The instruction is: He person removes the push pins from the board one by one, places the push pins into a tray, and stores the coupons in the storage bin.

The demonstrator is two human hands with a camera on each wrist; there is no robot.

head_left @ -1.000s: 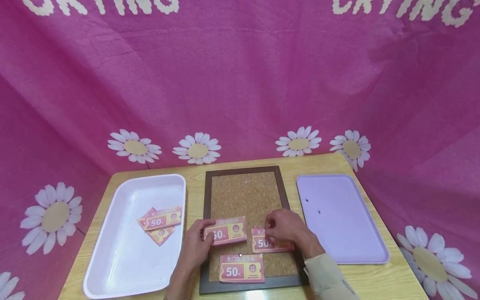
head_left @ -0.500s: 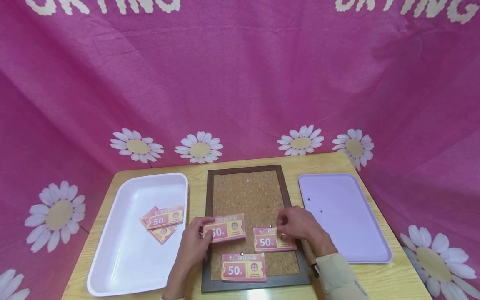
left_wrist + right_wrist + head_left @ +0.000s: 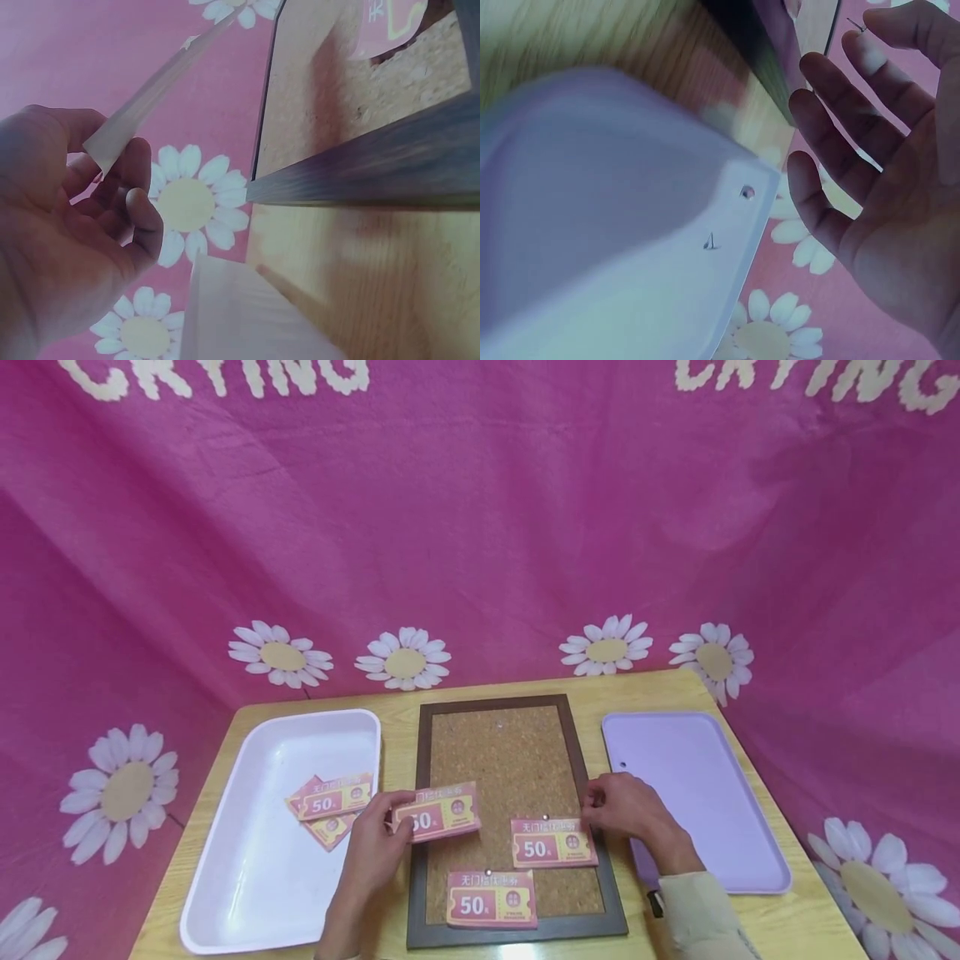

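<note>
My left hand (image 3: 375,842) pinches a stack of pink and yellow coupons (image 3: 452,810) marked 50, held over the left side of a cork board (image 3: 517,760); the left wrist view shows the stack (image 3: 142,105) edge-on between thumb and fingers. Near the board's right edge, my right hand (image 3: 633,810) pinches a small thumbtack (image 3: 857,25) between thumb and index fingertip. Two coupon bundles lie on the board, a right one (image 3: 555,849) and a lower one (image 3: 491,906). At the top of each sits a tack head, the right tack (image 3: 545,817) and the lower tack (image 3: 489,872).
A white basin (image 3: 247,860) on the left holds several more coupons (image 3: 335,797). On the right lies a purple tray (image 3: 697,793); two thumbtacks (image 3: 710,242) rest on it in the right wrist view. All stand on a wooden table (image 3: 397,727) before a pink flowered cloth (image 3: 480,543).
My right hand has moved right, off the right coupon bundle to the board's edge, uncovering the tack at its top. The left hand has shifted slightly left with its stack.
</note>
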